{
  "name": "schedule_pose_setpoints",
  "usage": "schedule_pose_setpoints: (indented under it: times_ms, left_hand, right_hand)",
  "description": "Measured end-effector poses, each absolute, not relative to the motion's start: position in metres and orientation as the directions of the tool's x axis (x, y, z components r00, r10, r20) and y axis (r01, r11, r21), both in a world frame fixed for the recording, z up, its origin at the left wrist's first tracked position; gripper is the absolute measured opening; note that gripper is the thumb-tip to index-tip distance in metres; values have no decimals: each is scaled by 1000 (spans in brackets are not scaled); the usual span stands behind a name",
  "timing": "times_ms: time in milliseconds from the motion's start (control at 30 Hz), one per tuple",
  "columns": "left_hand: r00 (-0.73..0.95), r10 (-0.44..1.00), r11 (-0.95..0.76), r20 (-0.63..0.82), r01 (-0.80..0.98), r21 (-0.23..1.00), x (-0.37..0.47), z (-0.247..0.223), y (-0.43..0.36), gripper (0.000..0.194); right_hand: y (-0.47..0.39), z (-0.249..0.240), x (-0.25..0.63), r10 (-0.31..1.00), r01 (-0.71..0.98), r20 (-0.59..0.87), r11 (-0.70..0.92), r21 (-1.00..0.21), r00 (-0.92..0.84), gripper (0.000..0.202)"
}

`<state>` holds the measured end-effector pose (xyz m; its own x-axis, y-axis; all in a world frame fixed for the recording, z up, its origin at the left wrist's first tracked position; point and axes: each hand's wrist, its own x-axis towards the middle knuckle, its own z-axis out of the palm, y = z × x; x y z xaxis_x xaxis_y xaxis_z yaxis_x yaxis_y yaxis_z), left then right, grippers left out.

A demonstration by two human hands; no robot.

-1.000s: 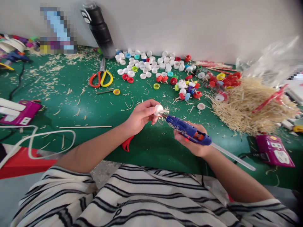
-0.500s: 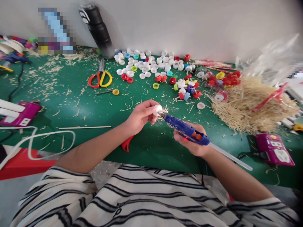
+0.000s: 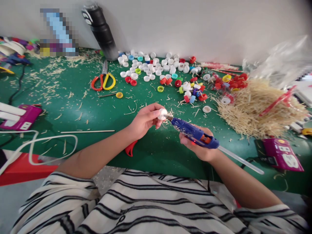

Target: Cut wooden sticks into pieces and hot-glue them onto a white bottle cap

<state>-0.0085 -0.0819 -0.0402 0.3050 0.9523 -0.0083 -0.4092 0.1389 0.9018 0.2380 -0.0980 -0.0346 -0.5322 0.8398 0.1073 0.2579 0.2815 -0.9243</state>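
Observation:
Between the thumb and fingers of my left hand (image 3: 147, 119) is a small white bottle cap (image 3: 162, 113). My right hand (image 3: 201, 148) is wrapped round a blue glue gun (image 3: 192, 131), with a clear glue stick (image 3: 241, 160) jutting from its back end. The gun's nozzle points left and meets, or nearly meets, the cap; I cannot tell which. Wood shavings cling to the gun's body and nozzle. A small red light glows by the fingers. Below my left wrist a red curved piece (image 3: 131, 149) lies partly hidden.
Many loose caps (image 3: 148, 68) lie at the back, beside scissors (image 3: 103, 78) and a black bottle (image 3: 101, 32). Caps with sticks (image 3: 192, 92) and a heap of thin sticks (image 3: 263, 110) are on the right. Purple boxes (image 3: 284, 154) and a white cable (image 3: 52, 162) flank my arms.
The glue gun and my right hand have shifted slightly to the right, drawing the nozzle back a little from the cap. My left hand stays nearly still with the cap.

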Motion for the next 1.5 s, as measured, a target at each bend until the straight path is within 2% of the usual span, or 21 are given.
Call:
schedule_pose_setpoints:
  times_ms: [567, 800, 967, 1300, 1500]
  left_hand:
    - [260, 965, 67, 31, -358, 931, -9, -43, -82, 31]
    - [203, 963, -117, 177, -277, 954, -9, -47, -86, 26]
    - [195, 954, -169, 227, -274, 947, -9, -49, -85, 25]
    - [192, 964, -121, 184, -297, 947, -9, -48, -84, 30]
    - [203, 974, -6, 99, -415, 910, -9, -44, -82, 29]
  right_hand:
    - [-97, -32, 236, 847, 207, 143, 284, -936, -513, 22]
    - [-96, -39, 239, 854, 182, 141, 263, -947, -500, 24]
    - [-97, -40, 239, 855, 173, 143, 260, -950, -499, 24]
    - [-96, -42, 241, 849, 152, 174, 284, -947, -499, 23]
    - [-94, -50, 243, 849, 18, 240, 281, -960, -471, 19]
